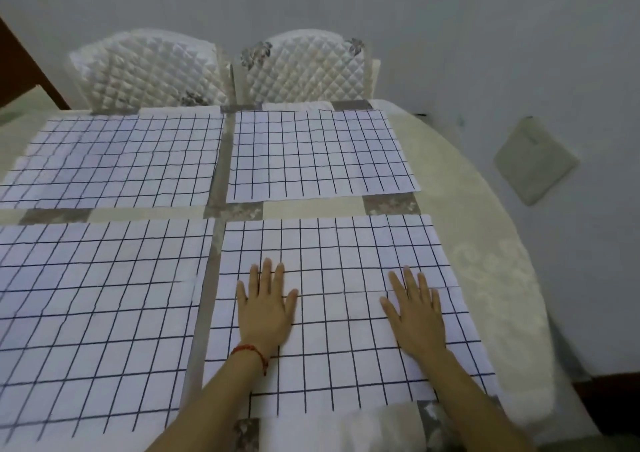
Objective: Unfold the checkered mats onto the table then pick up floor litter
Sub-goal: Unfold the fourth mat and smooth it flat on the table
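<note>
The table point(485, 209) carries four checkered mats, all unfolded. The near-right mat point(346, 244) looks thin, light and limp with faint creases, so it likely slides easily and is best taken by an edge or corner. The left hand point(266, 308) and right hand point(415, 308) lie flat on it, fingers spread, gripping nothing. The near-left mat point(93, 313) is cut off. No litter is visible; a pale square object point(535, 161) beyond is unclear.

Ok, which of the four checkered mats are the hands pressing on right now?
The near right mat: both the left hand and right hand lie flat on it, palms down. The other three mats have nothing on them.
</note>
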`<control>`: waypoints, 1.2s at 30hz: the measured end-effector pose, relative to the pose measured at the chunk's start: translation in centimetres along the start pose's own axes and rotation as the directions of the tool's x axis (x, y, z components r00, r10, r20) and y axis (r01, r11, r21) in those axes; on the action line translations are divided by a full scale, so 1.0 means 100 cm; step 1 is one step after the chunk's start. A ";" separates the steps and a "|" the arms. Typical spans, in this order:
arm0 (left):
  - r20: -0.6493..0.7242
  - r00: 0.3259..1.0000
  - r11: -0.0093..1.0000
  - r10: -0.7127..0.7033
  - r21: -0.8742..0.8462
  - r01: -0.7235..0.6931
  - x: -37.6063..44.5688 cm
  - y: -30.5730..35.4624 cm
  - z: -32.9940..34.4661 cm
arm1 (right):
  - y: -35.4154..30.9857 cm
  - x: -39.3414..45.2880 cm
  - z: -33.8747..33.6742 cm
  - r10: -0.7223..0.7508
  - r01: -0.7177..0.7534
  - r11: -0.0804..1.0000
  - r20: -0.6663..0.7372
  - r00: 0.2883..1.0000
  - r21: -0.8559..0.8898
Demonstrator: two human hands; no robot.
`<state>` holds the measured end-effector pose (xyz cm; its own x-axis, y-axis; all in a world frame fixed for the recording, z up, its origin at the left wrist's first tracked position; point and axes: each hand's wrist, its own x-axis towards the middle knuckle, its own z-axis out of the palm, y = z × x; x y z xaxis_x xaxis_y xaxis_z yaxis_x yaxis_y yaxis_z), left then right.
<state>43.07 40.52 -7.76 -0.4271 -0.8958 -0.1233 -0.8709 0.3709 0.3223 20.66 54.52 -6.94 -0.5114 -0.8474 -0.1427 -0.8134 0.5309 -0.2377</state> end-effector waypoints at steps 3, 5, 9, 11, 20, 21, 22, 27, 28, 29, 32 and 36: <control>0.003 0.999 0.999 -0.036 -0.012 0.036 -0.002 0.001 -0.001 | 0.002 0.004 -0.003 -0.017 0.017 1.000 0.006 1.000 0.011; -0.005 0.999 0.999 -0.043 -0.014 0.043 -0.002 0.001 -0.001 | 0.002 0.005 -0.004 -0.029 0.028 1.000 0.011 1.000 0.013; -0.001 0.999 0.999 -0.047 -0.003 0.047 -0.003 0.002 -0.002 | 0.002 0.004 -0.005 -0.021 0.021 1.000 0.011 1.000 0.002; -0.006 0.999 0.999 -0.049 -0.004 0.049 -0.004 0.002 -0.002 | -0.009 0.006 -0.009 -0.009 0.009 1.000 -0.020 1.000 0.017; -0.039 0.998 0.999 -0.049 -0.017 0.049 -0.003 0.002 0.001 | -0.105 0.032 0.010 -0.322 0.318 0.945 0.056 0.945 0.071; -0.032 0.998 0.999 -0.048 -0.013 0.048 -0.003 0.002 0.001 | -0.091 0.036 0.011 -0.290 0.287 0.957 0.052 0.956 0.052; -0.026 0.999 0.999 -0.045 -0.007 0.045 -0.003 0.003 0.000 | -0.071 0.039 0.009 -0.232 0.231 0.972 0.026 0.972 0.039; -0.023 0.998 0.999 -0.050 0.011 0.050 -0.003 0.002 -0.001 | 0.029 0.035 -0.019 0.195 -0.194 0.981 -0.041 0.980 0.010; -0.027 0.998 0.999 -0.051 0.011 0.051 -0.003 0.003 -0.001 | 0.030 0.033 -0.023 0.238 -0.239 0.971 -0.048 0.970 0.001; -0.032 0.998 0.999 -0.048 0.010 0.048 -0.003 0.003 0.000 | 0.021 0.032 -0.023 0.232 -0.233 0.972 -0.088 0.969 0.001; -0.043 0.998 0.999 -0.048 -0.011 0.048 -0.003 0.003 0.001 | -0.044 0.029 -0.013 -0.064 0.071 0.996 -0.118 0.991 0.054; -0.041 0.998 0.999 -0.048 0.001 0.048 -0.004 0.002 0.001 | -0.089 0.012 0.020 -0.309 0.309 0.951 -0.012 0.951 -0.017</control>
<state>43.04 40.95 -7.80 -0.3747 -0.9218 -0.0996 -0.8907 0.3280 0.3147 27.78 48.76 -6.91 -0.2380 -0.9700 -0.0503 -0.9363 0.2429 -0.2536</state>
